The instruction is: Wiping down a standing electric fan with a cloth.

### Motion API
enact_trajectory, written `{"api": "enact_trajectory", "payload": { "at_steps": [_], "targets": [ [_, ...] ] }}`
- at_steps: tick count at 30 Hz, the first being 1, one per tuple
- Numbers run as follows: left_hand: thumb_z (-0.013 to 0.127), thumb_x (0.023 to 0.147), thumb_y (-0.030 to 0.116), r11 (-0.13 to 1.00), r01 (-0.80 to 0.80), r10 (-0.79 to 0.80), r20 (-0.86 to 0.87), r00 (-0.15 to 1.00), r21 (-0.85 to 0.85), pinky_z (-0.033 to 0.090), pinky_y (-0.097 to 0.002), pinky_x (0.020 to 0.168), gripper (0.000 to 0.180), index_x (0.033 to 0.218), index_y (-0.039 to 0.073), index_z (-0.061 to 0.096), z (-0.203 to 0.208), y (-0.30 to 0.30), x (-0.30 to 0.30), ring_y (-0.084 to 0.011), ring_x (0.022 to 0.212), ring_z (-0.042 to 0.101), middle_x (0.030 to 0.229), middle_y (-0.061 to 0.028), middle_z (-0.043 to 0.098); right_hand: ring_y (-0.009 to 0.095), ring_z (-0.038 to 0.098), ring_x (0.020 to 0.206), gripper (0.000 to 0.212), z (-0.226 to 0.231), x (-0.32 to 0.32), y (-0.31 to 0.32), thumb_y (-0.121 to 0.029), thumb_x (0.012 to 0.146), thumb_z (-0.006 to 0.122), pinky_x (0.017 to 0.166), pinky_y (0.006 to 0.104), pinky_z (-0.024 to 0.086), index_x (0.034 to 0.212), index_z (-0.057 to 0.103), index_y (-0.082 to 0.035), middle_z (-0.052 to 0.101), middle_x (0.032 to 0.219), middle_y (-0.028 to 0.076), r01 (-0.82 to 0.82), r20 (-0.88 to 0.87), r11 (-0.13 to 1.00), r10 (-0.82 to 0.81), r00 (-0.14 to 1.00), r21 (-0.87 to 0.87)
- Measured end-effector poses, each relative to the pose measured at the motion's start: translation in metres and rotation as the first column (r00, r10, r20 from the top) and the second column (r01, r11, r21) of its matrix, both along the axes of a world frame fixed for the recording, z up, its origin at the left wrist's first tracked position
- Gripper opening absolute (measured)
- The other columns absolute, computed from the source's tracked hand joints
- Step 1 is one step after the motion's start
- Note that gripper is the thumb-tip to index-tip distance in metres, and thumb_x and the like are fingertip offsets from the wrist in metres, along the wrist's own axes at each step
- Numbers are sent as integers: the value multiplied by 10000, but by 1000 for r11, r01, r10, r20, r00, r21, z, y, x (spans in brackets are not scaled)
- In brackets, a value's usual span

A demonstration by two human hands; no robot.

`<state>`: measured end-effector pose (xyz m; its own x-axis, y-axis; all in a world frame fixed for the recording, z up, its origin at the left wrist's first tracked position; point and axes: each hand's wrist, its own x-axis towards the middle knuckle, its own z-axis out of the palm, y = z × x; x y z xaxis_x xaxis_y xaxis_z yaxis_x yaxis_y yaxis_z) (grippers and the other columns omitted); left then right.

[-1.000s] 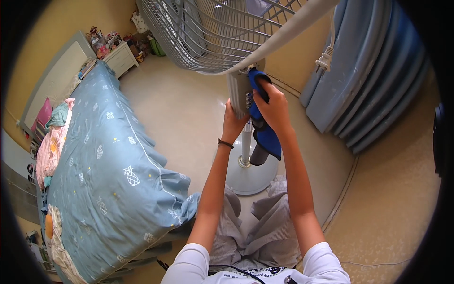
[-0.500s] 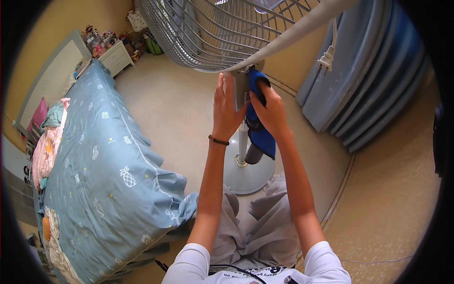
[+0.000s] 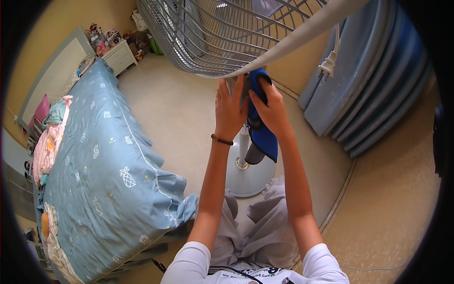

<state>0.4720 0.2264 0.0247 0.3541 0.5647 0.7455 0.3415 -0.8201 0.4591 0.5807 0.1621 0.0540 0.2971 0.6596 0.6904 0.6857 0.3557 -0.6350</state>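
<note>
A floor fan stands before me, its wire cage [image 3: 222, 38] filling the top and its round grey base [image 3: 250, 182] on the floor. Just under the cage's rim, my left hand [image 3: 230, 113] lies against the fan's neck, fingers stretched upward and apart; a dark band circles that wrist. My right hand [image 3: 270, 106] grips a blue cloth [image 3: 265, 142] with black edging, pressed to the right side of the neck. The cloth's lower end hangs beside the pole [image 3: 243, 142]. My hands and the cloth partly hide the neck.
Along the left is a bed with a teal pineapple-print cover [image 3: 99, 156]. A white cabinet [image 3: 120, 57] with clutter on top stands at the back left. At right, large blue-grey folded panels [image 3: 359, 80] lean by the wall, with a white plug [image 3: 327, 65] hanging before them.
My left hand has shifted slightly right and down, its fingers now against the fan's neck below the cage. The right hand keeps the cloth in nearly the same spot.
</note>
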Motion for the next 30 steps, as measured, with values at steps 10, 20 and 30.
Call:
{"api": "enact_trajectory", "payload": {
  "at_steps": [10,20,30],
  "targets": [
    [601,812,80,999,-31,30,29,999,16,312,-482,1020,656,1407,165,337,-3,-6,4,-459,1280,290,1438,-277,179,374,585,912,343,4,-6,-5,-174,812,576,760,419,488,1134,555,-61,597,1070,172,123,36,992,-122,992,-22],
    [612,841,149,998,-57,57,-10,998,31,325,-466,1015,616,1400,168,355,-3,-3,0,-436,1278,309,1435,-265,191,370,600,815,287,11,8,-14,-158,765,614,698,403,489,1033,618,-54,635,897,162,159,-65,987,-158,985,20],
    [608,833,105,999,-26,26,9,1000,46,340,-462,1005,612,1393,173,371,-4,0,-1,-425,1268,332,1432,-249,212,368,590,850,261,7,2,1,-183,815,585,703,408,490,1040,590,-52,612,955,157,92,41,995,-93,995,38]
  ]
}}
